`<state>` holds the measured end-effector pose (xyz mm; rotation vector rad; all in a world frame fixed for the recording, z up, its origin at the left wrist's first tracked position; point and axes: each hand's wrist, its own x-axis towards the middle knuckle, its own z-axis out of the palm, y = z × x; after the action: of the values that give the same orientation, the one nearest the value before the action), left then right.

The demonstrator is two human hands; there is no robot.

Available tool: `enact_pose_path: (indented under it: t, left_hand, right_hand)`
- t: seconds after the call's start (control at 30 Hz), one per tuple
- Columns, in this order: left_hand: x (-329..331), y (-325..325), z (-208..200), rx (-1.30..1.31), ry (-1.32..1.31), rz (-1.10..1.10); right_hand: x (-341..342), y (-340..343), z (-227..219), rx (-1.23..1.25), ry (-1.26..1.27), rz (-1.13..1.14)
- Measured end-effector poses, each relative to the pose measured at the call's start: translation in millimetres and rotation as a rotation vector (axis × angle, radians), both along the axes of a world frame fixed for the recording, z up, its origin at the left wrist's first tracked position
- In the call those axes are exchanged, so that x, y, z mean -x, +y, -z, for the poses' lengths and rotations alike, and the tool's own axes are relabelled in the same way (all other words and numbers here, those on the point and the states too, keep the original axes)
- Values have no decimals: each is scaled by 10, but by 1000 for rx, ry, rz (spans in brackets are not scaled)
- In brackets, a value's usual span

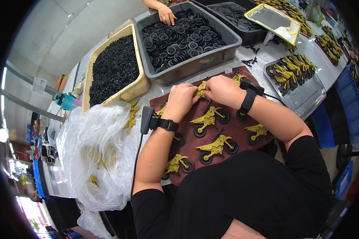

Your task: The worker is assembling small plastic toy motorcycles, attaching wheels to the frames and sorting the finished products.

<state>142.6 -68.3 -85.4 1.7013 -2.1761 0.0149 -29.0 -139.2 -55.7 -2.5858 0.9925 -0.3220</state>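
The left hand point(181, 98) and the right hand point(223, 91), fingers nearly closed, pinch a yellow toy motorcycle point(201, 88) between them over the maroon cloth point(232, 128); uneven pressing could perhaps bend its thin parts. From left come a crinkled plastic bag point(77, 139), a cream bin point(144, 86) of tiny black pieces point(112, 69), and a grey bin point(183, 73) of round wheels point(179, 40).

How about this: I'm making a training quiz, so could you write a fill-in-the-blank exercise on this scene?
1. The left hand and right hand hold a toy coloured ____.
2. The grey bin is filled with round black ____.
3. The plastic bag lies to the person's ____ of the cloth.
4. The wrist straps are coloured ____.

Missing words: yellow; wheels; left; black.
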Motion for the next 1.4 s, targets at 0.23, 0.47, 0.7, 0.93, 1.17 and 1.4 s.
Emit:
enact_pose_path:
  t: [0.23, 0.47, 0.7, 0.93, 1.17, 1.4]
  left_hand:
    - [10, 4, -6, -24, 24, -4]
    - [-13, 1, 55, 17, 86, 26]
    - [3, 4, 30, 1, 63, 12]
    - [41, 9, -3, -45, 11, -13]
    - [3, -8, 68, 15, 12, 48]
    - [-35, -20, 50, 20, 19, 44]
  right_hand:
    - [-61, 77, 27, -45, 224, -86]
    - [-110, 6, 144, -99, 191, -67]
    - [-126, 36, 138, -105, 210, -25]
    - [-48, -177, -75, -108, 27, 57]
    - [95, -305, -51, -159, -10, 30]
    - [136, -251, -84, -206, -11, 25]
